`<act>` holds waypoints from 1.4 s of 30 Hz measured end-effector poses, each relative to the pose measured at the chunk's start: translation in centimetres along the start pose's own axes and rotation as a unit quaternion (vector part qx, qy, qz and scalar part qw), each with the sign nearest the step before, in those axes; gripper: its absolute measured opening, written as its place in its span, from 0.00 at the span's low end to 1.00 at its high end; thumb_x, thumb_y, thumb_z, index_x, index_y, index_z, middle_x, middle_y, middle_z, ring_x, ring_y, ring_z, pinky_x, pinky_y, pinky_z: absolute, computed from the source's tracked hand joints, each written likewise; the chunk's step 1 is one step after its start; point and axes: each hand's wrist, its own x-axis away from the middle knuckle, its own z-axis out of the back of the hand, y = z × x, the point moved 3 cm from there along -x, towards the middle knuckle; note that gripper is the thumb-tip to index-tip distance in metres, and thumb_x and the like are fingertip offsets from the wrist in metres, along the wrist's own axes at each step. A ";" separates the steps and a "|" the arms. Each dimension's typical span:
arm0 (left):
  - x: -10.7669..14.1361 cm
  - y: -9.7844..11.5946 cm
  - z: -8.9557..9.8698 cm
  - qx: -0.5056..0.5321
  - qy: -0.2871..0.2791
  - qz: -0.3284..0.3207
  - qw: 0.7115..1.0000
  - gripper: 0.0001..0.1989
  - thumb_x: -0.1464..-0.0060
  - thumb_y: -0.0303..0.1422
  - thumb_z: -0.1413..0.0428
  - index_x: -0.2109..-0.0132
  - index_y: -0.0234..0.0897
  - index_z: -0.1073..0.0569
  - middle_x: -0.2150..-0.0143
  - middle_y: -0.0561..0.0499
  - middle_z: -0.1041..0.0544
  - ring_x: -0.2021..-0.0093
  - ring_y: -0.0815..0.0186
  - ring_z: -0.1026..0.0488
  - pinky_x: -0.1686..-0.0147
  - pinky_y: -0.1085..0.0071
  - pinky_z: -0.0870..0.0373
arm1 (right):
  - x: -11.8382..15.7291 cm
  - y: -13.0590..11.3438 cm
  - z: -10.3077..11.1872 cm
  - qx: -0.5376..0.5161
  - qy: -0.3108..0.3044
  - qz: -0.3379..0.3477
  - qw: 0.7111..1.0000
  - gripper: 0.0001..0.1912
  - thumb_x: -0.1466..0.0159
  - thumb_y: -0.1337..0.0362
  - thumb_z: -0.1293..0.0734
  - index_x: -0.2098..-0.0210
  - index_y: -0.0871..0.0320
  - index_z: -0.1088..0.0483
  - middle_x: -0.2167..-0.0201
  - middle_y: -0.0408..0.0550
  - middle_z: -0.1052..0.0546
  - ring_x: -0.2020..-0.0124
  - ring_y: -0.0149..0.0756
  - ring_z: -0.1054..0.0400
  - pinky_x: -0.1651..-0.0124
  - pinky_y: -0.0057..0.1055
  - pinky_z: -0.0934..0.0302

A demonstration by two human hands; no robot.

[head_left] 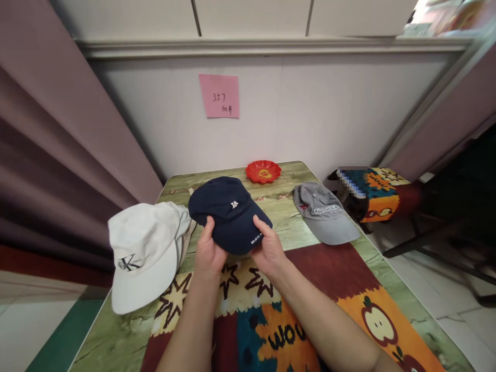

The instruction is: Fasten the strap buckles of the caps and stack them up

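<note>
A navy baseball cap [228,206] with a small white logo is held above the table, its brim toward me. My left hand [209,250] grips its left edge, thumb on top. My right hand [267,248] pinches the brim on the right, beside white lettering; the fingers of both hands are hidden beneath the cap. To the left, a white cap [143,253] with a black monogram rests against what looks like more pale caps behind it. On the right lies a grey cap [325,214] with white script, its brim facing forward.
A red scalloped dish [263,171] sits at the back of the green marbled table [416,320]. A colourful patterned cloth [329,274] covers the front. Behind, a pink note [219,96] is stuck on the white wall. A stool with similar cloth [382,194] stands right.
</note>
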 end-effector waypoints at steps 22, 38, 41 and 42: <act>-1.6 -7.1 4.9 -0.565 -0.104 -0.119 0.810 0.15 0.45 0.45 0.45 0.62 0.37 0.24 0.69 0.48 0.20 0.69 0.62 0.24 0.68 0.70 0.30 | -0.9 -19.6 14.6 -0.018 0.256 0.216 0.942 0.06 0.34 0.69 0.34 0.58 0.59 0.26 0.76 0.41 0.20 0.74 0.31 0.24 0.63 0.30 0.25; -1.4 -7.4 4.4 -0.560 -0.091 -0.141 0.811 0.14 0.49 0.43 0.45 0.64 0.36 0.25 0.71 0.48 0.21 0.69 0.62 0.26 0.67 0.70 0.30 | 1.2 -21.2 16.9 0.058 0.252 0.229 0.939 0.04 0.34 0.71 0.35 0.60 0.57 0.29 0.74 0.39 0.20 0.74 0.28 0.25 0.63 0.27 0.27; -1.5 -7.5 4.4 -0.564 -0.090 -0.144 0.808 0.14 0.48 0.43 0.45 0.65 0.37 0.25 0.71 0.49 0.22 0.69 0.63 0.26 0.67 0.70 0.30 | 1.9 -21.0 18.0 0.111 0.263 0.196 0.938 0.01 0.33 0.68 0.35 0.62 0.58 0.30 0.77 0.42 0.21 0.77 0.30 0.25 0.69 0.30 0.26; -1.5 -7.5 4.5 -0.564 -0.090 -0.145 0.808 0.14 0.48 0.43 0.45 0.65 0.37 0.25 0.72 0.49 0.22 0.70 0.63 0.26 0.67 0.70 0.30 | 2.3 -21.1 18.1 0.134 0.263 0.179 0.939 0.01 0.34 0.67 0.34 0.63 0.59 0.31 0.78 0.43 0.22 0.78 0.32 0.25 0.71 0.31 0.27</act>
